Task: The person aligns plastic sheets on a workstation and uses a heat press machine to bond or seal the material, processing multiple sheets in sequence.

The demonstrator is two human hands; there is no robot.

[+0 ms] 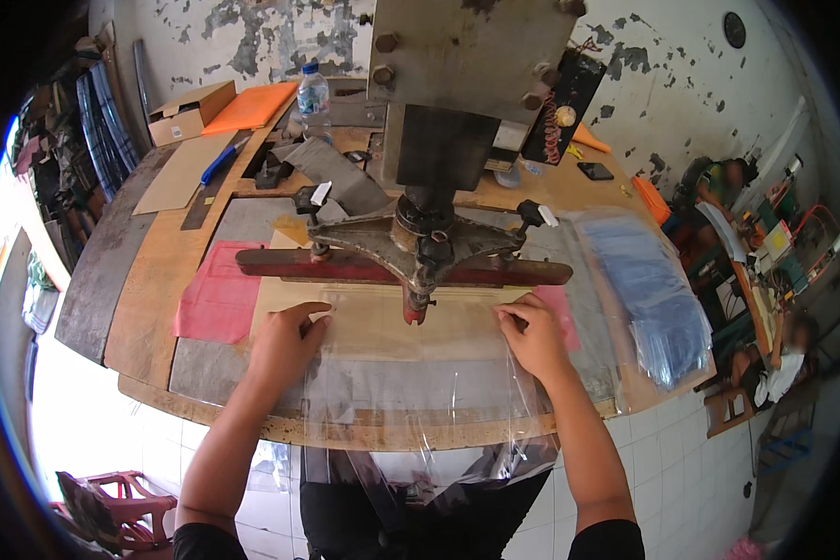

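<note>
Fingers nearly closed, the left hand (pixel 289 342) and right hand (pixel 538 342) pinch opposite sides of the clear plastic sheet (pixel 420 387).

No words or numbers come through legibly here! There's the clear plastic bottle (pixel 315 91) at the back of the tabletop (pixel 135 327), wearing a wraparound label (pixel 315 105), its print too small to make out. Over on the cardboard box (pixel 194 112), a little white sticker (pixel 178 133), just a pale patch! On the machine (pixel 476 51), a whitish plate (pixel 511 135), unreadable. And high on the wall (pixel 663 107), a dark round clock (pixel 735 30), its dial markings too tiny to read!
</note>
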